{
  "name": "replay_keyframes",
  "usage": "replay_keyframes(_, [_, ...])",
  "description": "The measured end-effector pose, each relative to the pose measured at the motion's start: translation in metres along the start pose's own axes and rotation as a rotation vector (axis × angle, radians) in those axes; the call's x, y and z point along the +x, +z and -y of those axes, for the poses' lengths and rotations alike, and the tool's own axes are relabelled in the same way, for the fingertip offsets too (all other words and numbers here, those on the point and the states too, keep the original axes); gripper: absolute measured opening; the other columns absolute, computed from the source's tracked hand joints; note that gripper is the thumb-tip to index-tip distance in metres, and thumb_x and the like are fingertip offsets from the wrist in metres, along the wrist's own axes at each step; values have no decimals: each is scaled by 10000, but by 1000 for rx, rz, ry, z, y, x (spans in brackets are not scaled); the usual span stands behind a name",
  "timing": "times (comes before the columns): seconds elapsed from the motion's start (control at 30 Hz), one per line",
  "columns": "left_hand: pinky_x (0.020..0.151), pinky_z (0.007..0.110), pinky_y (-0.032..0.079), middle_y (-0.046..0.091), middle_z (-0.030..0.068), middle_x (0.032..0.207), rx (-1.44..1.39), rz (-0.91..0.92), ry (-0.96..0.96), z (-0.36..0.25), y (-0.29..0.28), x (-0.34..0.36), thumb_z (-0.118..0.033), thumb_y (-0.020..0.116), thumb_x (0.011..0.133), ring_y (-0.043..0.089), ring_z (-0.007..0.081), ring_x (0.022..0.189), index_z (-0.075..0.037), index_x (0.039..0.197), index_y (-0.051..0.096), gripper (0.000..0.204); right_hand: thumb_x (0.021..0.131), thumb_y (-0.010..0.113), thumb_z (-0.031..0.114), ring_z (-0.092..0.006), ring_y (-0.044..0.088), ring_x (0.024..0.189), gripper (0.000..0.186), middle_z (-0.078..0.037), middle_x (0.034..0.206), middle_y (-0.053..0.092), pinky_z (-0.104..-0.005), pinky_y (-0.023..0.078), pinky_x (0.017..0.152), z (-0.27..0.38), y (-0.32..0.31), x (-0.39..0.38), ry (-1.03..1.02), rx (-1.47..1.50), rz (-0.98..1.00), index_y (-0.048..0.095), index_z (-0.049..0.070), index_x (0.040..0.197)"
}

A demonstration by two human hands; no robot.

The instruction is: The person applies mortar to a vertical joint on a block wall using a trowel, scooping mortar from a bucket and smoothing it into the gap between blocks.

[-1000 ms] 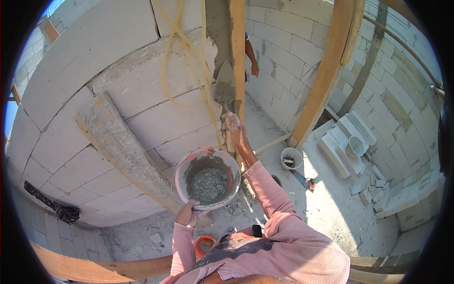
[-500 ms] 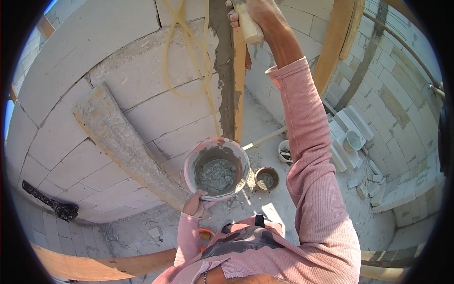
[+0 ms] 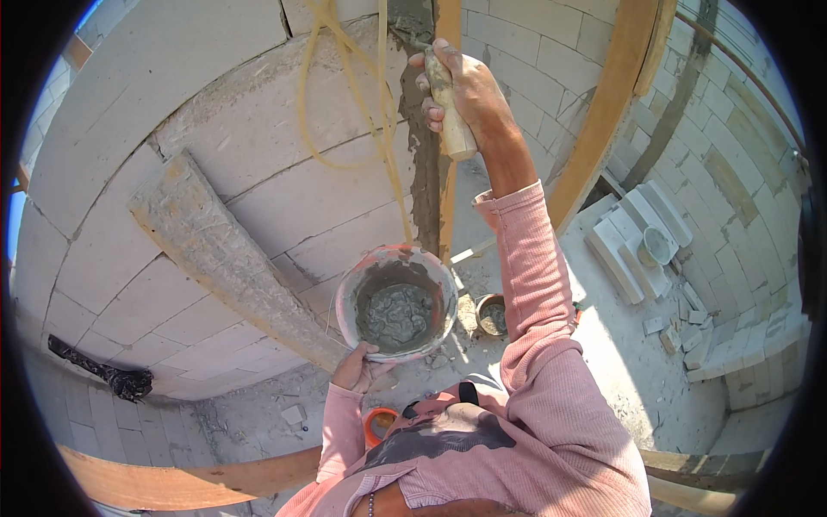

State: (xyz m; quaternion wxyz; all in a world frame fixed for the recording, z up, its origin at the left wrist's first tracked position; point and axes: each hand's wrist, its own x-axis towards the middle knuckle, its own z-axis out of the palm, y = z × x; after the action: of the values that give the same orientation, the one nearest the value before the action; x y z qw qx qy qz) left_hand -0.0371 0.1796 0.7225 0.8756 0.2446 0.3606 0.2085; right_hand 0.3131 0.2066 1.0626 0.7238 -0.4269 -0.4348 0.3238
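My right hand (image 3: 475, 93) is raised at arm's length, its fingers wrapped round the pale handle of a trowel (image 3: 459, 138). The trowel's blade points away from me and lies against the grey mortar strip (image 3: 425, 185) on the wall's end; mortar partly hides it. Lower down, my left hand (image 3: 353, 369) grips the near left rim of a bucket (image 3: 446, 297). Wet grey mortar (image 3: 396, 317) sits lumpy in the bottom of that bucket. A yellowish hose (image 3: 310, 129) hangs in loops down the block wall (image 3: 276, 181), left of the strip.
A mortar-caked board (image 3: 224, 250) leans across the wall at left. Beside the strip stands a wooden post (image 3: 448, 215). On the floor are a small pot (image 3: 492, 317), an orange container (image 3: 372, 428), stacked white blocks (image 3: 616, 258) and rubble. A slanting timber (image 3: 594, 112) rises at right.
My right hand has come down and nearer with the trowel, so the blade's end of the tool now shows against the strip. My left hand stays on the bucket rim.
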Motion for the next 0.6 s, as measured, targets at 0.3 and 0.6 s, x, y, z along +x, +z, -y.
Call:
replay_keyframes(0.3, [956, 471, 616, 618, 246, 1285, 6, -132, 29, -2, -27, -24, -60, 541, 929, 687, 366, 1102, 100, 1305, 472, 415, 1051, 480, 536, -107, 484, 443, 568, -16, 718, 506, -278, 404, 401, -140, -22, -14, 20, 13, -73, 602, -11, 1146])
replay_keyframes(0.6, [960, 465, 615, 627, 235, 1282, 51, -305, -33, 13, -35, -73, -48, 547, 919, 687, 366, 1110, 89, 1326, 473, 436, 1063, 447, 557, -94, 489, 461, 610, -10, 681, 495, -273, 407, 425, -280, -64, -57, 98, 58, -90, 618, -15, 1192])
